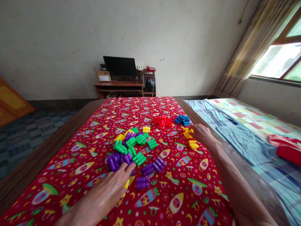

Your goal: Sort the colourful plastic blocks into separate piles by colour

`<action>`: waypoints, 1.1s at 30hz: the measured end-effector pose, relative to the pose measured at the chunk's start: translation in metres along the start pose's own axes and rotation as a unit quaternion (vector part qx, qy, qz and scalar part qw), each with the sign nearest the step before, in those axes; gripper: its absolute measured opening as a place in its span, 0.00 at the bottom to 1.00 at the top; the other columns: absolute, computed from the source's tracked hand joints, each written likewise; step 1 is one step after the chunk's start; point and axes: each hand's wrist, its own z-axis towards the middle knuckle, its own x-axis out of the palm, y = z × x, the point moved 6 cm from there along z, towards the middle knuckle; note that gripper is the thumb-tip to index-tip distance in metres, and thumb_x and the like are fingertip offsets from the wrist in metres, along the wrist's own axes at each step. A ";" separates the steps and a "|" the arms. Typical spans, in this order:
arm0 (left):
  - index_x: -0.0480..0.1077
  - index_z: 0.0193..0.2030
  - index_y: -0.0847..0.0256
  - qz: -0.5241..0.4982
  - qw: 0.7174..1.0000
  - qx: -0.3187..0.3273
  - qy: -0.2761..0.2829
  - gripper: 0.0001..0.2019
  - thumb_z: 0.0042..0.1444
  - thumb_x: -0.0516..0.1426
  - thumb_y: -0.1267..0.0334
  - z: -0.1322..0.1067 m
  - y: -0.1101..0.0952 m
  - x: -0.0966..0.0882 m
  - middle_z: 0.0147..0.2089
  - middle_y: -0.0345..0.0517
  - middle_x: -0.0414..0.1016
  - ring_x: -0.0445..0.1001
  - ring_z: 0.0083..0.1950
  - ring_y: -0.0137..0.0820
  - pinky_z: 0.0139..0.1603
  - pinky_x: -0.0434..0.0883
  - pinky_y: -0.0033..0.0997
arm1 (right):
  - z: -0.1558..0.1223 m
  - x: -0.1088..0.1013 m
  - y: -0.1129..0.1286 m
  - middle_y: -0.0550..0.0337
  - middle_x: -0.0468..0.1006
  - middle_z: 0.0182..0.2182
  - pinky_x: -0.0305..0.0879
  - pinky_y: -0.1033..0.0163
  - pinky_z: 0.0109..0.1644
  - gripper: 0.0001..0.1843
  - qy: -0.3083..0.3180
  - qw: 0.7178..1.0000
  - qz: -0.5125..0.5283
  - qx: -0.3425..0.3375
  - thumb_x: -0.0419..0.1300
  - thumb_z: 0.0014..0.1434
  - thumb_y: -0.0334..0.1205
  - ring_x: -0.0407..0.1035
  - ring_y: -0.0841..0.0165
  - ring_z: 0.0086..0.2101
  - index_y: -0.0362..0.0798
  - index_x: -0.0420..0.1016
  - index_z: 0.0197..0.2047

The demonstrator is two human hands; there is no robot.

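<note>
My left hand (pixel 115 185) reaches over the near edge of a mixed heap, its fingers stretched out beside the purple toy blocks (pixel 114 161). A yellow block (pixel 126 184) shows between its thumb and forefinger; whether it is gripped or lying on the cloth I cannot tell. Several green blocks (pixel 140 139) lie farther into the heap. My right hand (pixel 201 133) is at a small yellow pile (pixel 187 134) on the right, fingertips closed on a yellow block (pixel 191 130). One more yellow piece (pixel 193 144) rests just nearer. The fingers partly hide the held block.
Red pieces (pixel 163 121) and blue pieces (pixel 182 120) form separate piles beyond my right hand. A red patterned cloth (pixel 174 182) covers the table. A bed (pixel 237 125) stands along the right side. Against the wall is a desk (pixel 119 83) with a monitor (pixel 121 67).
</note>
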 end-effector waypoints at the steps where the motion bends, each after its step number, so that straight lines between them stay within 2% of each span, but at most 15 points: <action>1: 0.58 0.67 0.41 -0.005 0.999 0.037 0.008 0.27 0.62 0.49 0.65 0.002 -0.006 -0.003 0.63 0.34 0.70 0.73 0.59 0.36 0.55 0.72 0.29 | -0.001 -0.002 0.002 0.52 0.79 0.47 0.61 0.64 0.39 0.15 0.006 1.000 0.009 -0.006 0.57 0.60 0.37 0.73 0.61 0.46 0.50 0.76 0.50; 3: 0.54 0.69 0.40 -0.023 0.996 0.087 0.011 0.29 0.62 0.48 0.67 0.004 -0.017 -0.008 0.63 0.34 0.69 0.73 0.60 0.36 0.56 0.71 0.29 | -0.005 -0.009 0.006 0.52 0.79 0.48 0.61 0.64 0.40 0.16 0.012 1.000 0.020 -0.014 0.58 0.60 0.38 0.72 0.61 0.47 0.51 0.76 0.51; 5: 0.53 0.69 0.39 -0.049 0.996 0.075 0.014 0.30 0.62 0.48 0.67 0.007 -0.020 -0.008 0.63 0.33 0.70 0.73 0.59 0.35 0.55 0.72 0.28 | -0.008 -0.019 0.008 0.50 0.79 0.47 0.60 0.65 0.38 0.15 0.005 1.000 0.019 -0.013 0.58 0.61 0.38 0.73 0.60 0.46 0.50 0.77 0.50; 8: 0.61 0.65 0.40 -0.107 0.993 0.037 0.029 0.25 0.62 0.51 0.65 0.022 -0.019 -0.001 0.61 0.35 0.73 0.73 0.59 0.36 0.55 0.73 0.28 | -0.016 -0.035 0.018 0.50 0.81 0.38 0.59 0.65 0.34 0.12 -0.023 0.999 0.038 -0.019 0.55 0.63 0.37 0.74 0.62 0.38 0.47 0.79 0.45; 10: 0.69 0.58 0.44 -0.160 0.987 -0.004 0.004 0.19 0.61 0.54 0.62 0.040 -0.016 0.001 0.56 0.39 0.76 0.77 0.54 0.37 0.52 0.75 0.30 | -0.025 -0.044 0.039 0.53 0.80 0.32 0.59 0.66 0.34 0.13 -0.062 0.989 0.106 -0.079 0.53 0.65 0.38 0.73 0.66 0.33 0.46 0.79 0.41; 12: 0.71 0.54 0.50 -0.239 0.967 -0.083 -0.037 0.17 0.58 0.57 0.57 0.058 -0.008 0.003 0.53 0.43 0.77 0.80 0.47 0.37 0.43 0.79 0.30 | -0.042 -0.047 0.076 0.56 0.80 0.31 0.60 0.67 0.34 0.14 -0.079 0.953 0.219 -0.193 0.52 0.67 0.42 0.72 0.69 0.30 0.46 0.78 0.42; 14: 0.69 0.54 0.54 -0.337 0.924 -0.169 -0.066 0.21 0.55 0.59 0.52 0.069 0.000 0.010 0.51 0.48 0.77 0.80 0.43 0.38 0.36 0.80 0.31 | -0.064 -0.042 0.119 0.59 0.80 0.33 0.61 0.68 0.33 0.15 -0.044 0.890 0.325 -0.315 0.52 0.67 0.45 0.71 0.72 0.29 0.47 0.75 0.49; 16: 0.66 0.55 0.57 -0.423 0.875 -0.223 -0.074 0.25 0.53 0.61 0.50 0.072 0.003 0.021 0.49 0.49 0.77 0.80 0.43 0.39 0.35 0.80 0.32 | -0.088 -0.033 0.159 0.55 0.80 0.40 0.64 0.68 0.36 0.20 -0.010 0.839 0.361 -0.406 0.56 0.65 0.45 0.72 0.70 0.34 0.47 0.68 0.57; 18: 0.64 0.56 0.58 -0.485 0.837 -0.241 -0.070 0.27 0.51 0.61 0.49 0.072 0.001 0.030 0.48 0.50 0.76 0.80 0.45 0.41 0.36 0.79 0.34 | -0.103 -0.025 0.185 0.50 0.77 0.47 0.65 0.66 0.40 0.20 -0.019 0.817 0.352 -0.456 0.57 0.64 0.41 0.71 0.67 0.41 0.45 0.66 0.58; 20: 0.62 0.56 0.58 -0.522 0.815 -0.240 -0.072 0.28 0.50 0.62 0.50 0.070 0.000 0.035 0.49 0.50 0.75 0.80 0.45 0.40 0.38 0.79 0.34 | -0.105 -0.017 0.194 0.49 0.76 0.47 0.65 0.66 0.42 0.16 -0.041 0.814 0.336 -0.472 0.56 0.64 0.37 0.71 0.67 0.42 0.45 0.69 0.55; 23: 0.63 0.55 0.59 -0.514 0.822 -0.226 -0.092 0.24 0.54 0.60 0.51 0.069 -0.001 0.028 0.47 0.48 0.74 0.79 0.44 0.37 0.43 0.79 0.36 | -0.082 -0.014 0.174 0.52 0.78 0.39 0.65 0.67 0.39 0.12 -0.105 0.838 0.311 -0.436 0.53 0.65 0.33 0.72 0.69 0.36 0.46 0.73 0.49; 25: 0.65 0.53 0.59 -0.482 0.843 -0.211 -0.111 0.20 0.58 0.57 0.52 0.069 0.000 0.020 0.44 0.47 0.74 0.79 0.45 0.36 0.45 0.78 0.36 | -0.056 -0.018 0.141 0.50 0.79 0.39 0.66 0.65 0.39 0.13 -0.174 0.865 0.285 -0.374 0.51 0.65 0.31 0.73 0.67 0.35 0.45 0.74 0.48; 27: 0.67 0.51 0.60 -0.453 0.862 -0.190 -0.123 0.16 0.61 0.54 0.54 0.070 0.000 0.014 0.43 0.47 0.74 0.78 0.45 0.36 0.44 0.79 0.36 | -0.030 -0.023 0.101 0.47 0.80 0.41 0.68 0.63 0.41 0.17 -0.226 0.889 0.264 -0.298 0.52 0.64 0.32 0.74 0.64 0.38 0.43 0.72 0.54; 29: 0.69 0.49 0.60 -0.428 0.880 -0.160 -0.128 0.13 0.62 0.52 0.56 0.070 -0.002 0.012 0.44 0.48 0.74 0.78 0.44 0.35 0.42 0.79 0.34 | -0.007 -0.023 0.059 0.45 0.81 0.42 0.68 0.61 0.42 0.19 -0.243 0.924 0.221 -0.197 0.51 0.62 0.32 0.75 0.61 0.40 0.43 0.73 0.55; 33: 0.72 0.43 0.59 -0.389 0.908 -0.099 -0.120 0.11 0.64 0.50 0.60 0.073 -0.009 0.012 0.43 0.48 0.74 0.78 0.41 0.33 0.39 0.79 0.31 | 0.016 -0.005 -0.002 0.48 0.83 0.35 0.66 0.63 0.37 0.17 -0.197 0.968 0.154 -0.025 0.52 0.60 0.33 0.77 0.60 0.37 0.44 0.79 0.48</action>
